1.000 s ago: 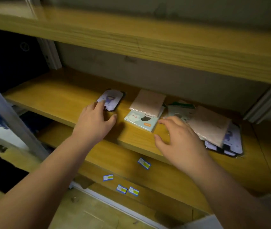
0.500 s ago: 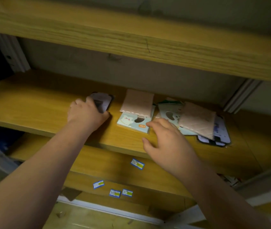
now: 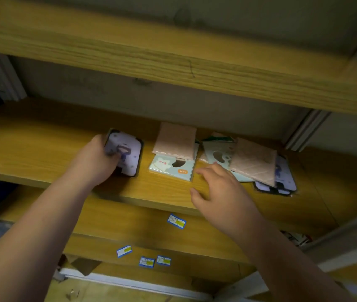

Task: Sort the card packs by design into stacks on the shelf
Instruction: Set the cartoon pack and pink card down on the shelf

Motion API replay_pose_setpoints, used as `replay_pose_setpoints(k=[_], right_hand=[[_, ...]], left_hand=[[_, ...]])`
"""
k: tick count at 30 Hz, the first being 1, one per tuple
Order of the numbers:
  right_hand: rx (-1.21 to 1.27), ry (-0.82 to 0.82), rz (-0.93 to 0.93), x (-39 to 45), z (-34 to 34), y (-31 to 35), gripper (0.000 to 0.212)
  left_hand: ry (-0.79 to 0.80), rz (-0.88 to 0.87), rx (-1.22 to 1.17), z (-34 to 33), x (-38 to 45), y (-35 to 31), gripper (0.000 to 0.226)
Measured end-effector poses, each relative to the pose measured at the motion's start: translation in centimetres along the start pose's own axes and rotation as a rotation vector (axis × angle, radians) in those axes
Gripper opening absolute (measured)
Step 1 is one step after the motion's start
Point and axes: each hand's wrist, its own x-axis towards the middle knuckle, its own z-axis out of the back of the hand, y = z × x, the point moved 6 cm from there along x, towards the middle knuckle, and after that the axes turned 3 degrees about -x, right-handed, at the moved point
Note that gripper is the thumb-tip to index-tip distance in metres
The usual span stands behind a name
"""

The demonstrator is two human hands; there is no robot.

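Observation:
On the wooden shelf (image 3: 31,149) my left hand (image 3: 94,162) grips a lilac card pack with a dark border (image 3: 127,153), tilted up off the board. To its right lies a pale blue pack with a white bear (image 3: 171,168), and a pink pack (image 3: 175,140) rests on its far half. Further right is a loose heap: another pale blue pack (image 3: 216,153), a pink pack (image 3: 256,162) across it, and lilac packs (image 3: 284,177) underneath. My right hand (image 3: 221,192) hovers with spread fingers at the shelf's front edge, holding nothing.
An upper shelf board (image 3: 173,62) overhangs closely above. A lower shelf (image 3: 129,225) carries several small blue-and-yellow labels (image 3: 176,221). Grey metal uprights (image 3: 303,129) stand at the back right and back left.
My left hand has closed on the lilac pack and raised its near edge off the shelf. My right hand has stayed near the front edge. The view has shifted slightly.

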Motion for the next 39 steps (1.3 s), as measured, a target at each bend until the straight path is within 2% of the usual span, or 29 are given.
replay_pose_setpoints(k=[4,8,11,18,24,28,31,35,39], right_hand=[[0.125,-0.013,-0.12,1.2,-0.5,-0.9,0.053],[0.084,0.029,-0.23,4.8,-1.3,-1.1,0.054],[-0.018,0.145,-0.302,8.6,-2.3,-0.7,0.059],[-0.161,0.288,-0.432,12.9,-5.2,-0.5,0.088],[-0.187,0.377,-0.456,14.0,-5.1,-0.7,0.091],[0.09,0.396,-0.507,13.7,-4.7,-1.2,0.061],[0.375,0.389,-0.546,13.0,-4.3,-0.9,0.024],[0.851,0.352,-0.751,11.5,-4.1,-1.4,0.015],[1.164,0.269,-0.677,10.0,-3.9,-0.7,0.021]], left_hand=[[0.018,0.003,-0.29,-0.1,-2.5,0.3,0.066],[0.006,0.075,-0.621,-0.1,-4.7,0.5,0.06],[0.02,0.135,-0.778,0.7,-5.4,0.6,0.048],[0.017,0.16,-0.915,2.0,-7.1,1.2,0.045],[0.035,0.141,-0.936,2.0,-8.2,1.6,0.05],[0.022,0.154,-0.951,2.6,-8.2,1.7,0.053],[0.01,0.154,-0.957,2.9,-8.3,1.7,0.049],[0.05,0.184,-0.997,2.5,-8.5,1.5,0.037],[0.079,0.205,-1.086,1.8,-8.7,0.8,0.025]])
